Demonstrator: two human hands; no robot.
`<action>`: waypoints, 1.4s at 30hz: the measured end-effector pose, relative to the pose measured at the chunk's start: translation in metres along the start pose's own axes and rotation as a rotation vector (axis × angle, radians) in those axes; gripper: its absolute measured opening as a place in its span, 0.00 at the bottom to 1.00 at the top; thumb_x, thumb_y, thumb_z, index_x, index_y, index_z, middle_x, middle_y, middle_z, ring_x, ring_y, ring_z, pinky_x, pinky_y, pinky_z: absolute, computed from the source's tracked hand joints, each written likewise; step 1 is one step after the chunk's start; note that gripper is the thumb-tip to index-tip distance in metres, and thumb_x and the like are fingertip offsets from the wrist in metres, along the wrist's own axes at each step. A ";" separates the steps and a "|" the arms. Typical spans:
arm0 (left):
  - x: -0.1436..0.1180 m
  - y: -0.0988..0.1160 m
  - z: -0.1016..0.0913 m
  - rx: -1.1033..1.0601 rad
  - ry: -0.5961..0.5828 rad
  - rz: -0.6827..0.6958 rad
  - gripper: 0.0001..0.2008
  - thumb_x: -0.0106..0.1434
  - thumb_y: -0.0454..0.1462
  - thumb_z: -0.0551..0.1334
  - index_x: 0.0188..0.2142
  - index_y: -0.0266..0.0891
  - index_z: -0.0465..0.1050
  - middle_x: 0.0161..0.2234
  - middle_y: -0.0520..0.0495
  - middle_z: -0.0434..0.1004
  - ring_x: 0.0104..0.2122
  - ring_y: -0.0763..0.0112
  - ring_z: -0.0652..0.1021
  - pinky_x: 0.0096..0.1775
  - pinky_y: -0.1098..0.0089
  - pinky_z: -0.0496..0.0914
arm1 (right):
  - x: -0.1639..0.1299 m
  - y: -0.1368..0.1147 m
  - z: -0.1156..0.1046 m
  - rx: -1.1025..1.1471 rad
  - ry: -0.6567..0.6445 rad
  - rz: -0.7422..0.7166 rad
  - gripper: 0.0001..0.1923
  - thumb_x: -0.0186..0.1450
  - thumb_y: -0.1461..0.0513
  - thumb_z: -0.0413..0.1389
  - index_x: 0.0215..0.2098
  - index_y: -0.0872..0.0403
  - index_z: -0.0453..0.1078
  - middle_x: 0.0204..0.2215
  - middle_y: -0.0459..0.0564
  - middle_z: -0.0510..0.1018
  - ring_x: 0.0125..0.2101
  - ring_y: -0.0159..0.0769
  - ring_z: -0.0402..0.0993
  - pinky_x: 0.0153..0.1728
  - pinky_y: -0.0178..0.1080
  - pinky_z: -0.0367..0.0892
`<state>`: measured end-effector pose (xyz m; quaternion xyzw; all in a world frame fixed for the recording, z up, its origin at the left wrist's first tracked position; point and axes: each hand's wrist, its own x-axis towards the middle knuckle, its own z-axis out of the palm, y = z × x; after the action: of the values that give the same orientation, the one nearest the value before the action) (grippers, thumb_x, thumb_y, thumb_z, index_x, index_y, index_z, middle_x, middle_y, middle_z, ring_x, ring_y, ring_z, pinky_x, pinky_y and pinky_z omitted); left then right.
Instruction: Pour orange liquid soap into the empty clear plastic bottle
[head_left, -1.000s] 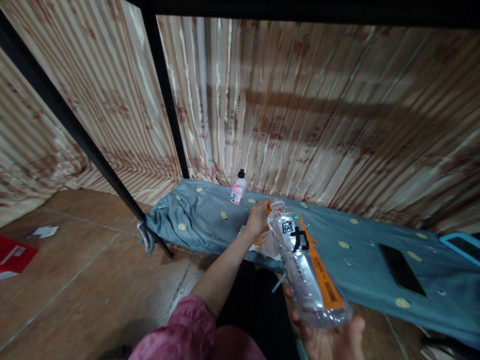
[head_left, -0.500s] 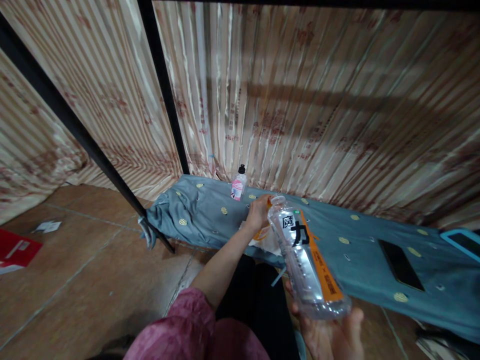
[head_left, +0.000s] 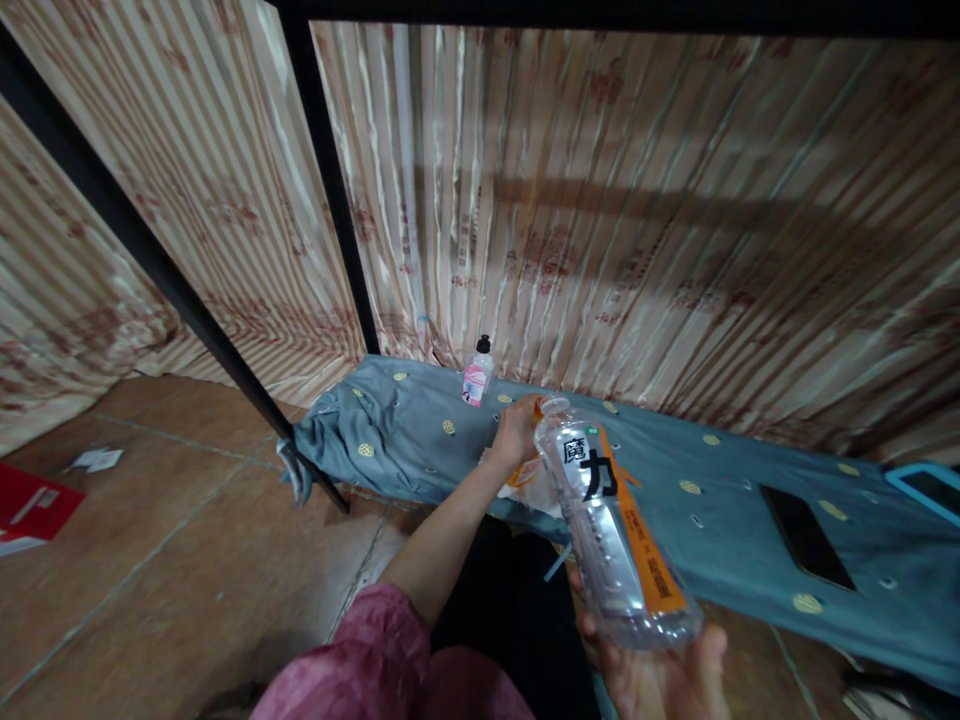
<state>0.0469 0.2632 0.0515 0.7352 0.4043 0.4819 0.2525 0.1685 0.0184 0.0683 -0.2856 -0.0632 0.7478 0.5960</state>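
Over blue cloth (head_left: 390,430), right hand (head_left: 660,675) grips bottle (head_left: 611,525) (uncapped).

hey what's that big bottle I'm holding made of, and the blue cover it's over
The big bottle in your right hand looks like clear glossy plastic: you see through it, with glints. The blue cover looks like soft matte woven fabric, since it wrinkles and drapes.

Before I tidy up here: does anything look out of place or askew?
Yes. The clear bottle in the right hand is uncapped and tilted. A red packet and white paper scrap lie loose on the floor.
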 end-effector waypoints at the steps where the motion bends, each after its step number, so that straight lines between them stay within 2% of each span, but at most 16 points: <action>1: 0.000 0.000 0.000 0.004 0.000 -0.002 0.10 0.61 0.39 0.61 0.38 0.35 0.74 0.38 0.43 0.79 0.39 0.61 0.78 0.45 0.62 0.72 | 0.000 0.000 0.000 0.006 0.002 0.001 0.30 0.46 0.44 0.68 0.44 0.46 0.78 0.44 0.59 0.83 0.34 0.41 0.83 0.31 0.31 0.76; 14: 0.000 -0.005 0.003 -0.005 -0.001 0.008 0.11 0.62 0.40 0.60 0.39 0.35 0.74 0.38 0.43 0.79 0.39 0.62 0.78 0.44 0.64 0.72 | 0.000 0.001 0.002 0.022 0.004 0.009 0.30 0.45 0.45 0.69 0.43 0.47 0.78 0.43 0.60 0.83 0.35 0.42 0.83 0.31 0.31 0.76; 31: 0.000 -0.006 0.002 0.025 -0.001 -0.009 0.10 0.61 0.39 0.61 0.40 0.35 0.74 0.39 0.43 0.79 0.40 0.61 0.78 0.45 0.63 0.72 | 0.000 0.003 -0.001 -0.033 -0.022 -0.028 0.29 0.49 0.41 0.64 0.44 0.46 0.78 0.44 0.58 0.83 0.35 0.42 0.83 0.32 0.30 0.76; 36: -0.001 -0.004 0.001 0.038 -0.005 -0.010 0.09 0.60 0.37 0.61 0.39 0.35 0.74 0.38 0.42 0.79 0.39 0.61 0.78 0.45 0.63 0.72 | 0.000 0.003 0.000 -0.035 -0.017 -0.030 0.29 0.49 0.42 0.64 0.44 0.46 0.78 0.44 0.60 0.83 0.37 0.46 0.83 0.31 0.30 0.76; 42: -0.001 -0.003 0.001 0.048 0.003 -0.009 0.09 0.61 0.37 0.61 0.39 0.35 0.74 0.39 0.43 0.79 0.39 0.62 0.78 0.44 0.64 0.72 | 0.001 0.002 -0.002 -0.026 -0.008 -0.021 0.30 0.46 0.43 0.67 0.43 0.48 0.79 0.44 0.60 0.83 0.35 0.45 0.83 0.30 0.30 0.76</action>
<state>0.0463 0.2642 0.0488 0.7386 0.4196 0.4717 0.2364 0.1675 0.0179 0.0659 -0.2898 -0.0782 0.7416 0.6000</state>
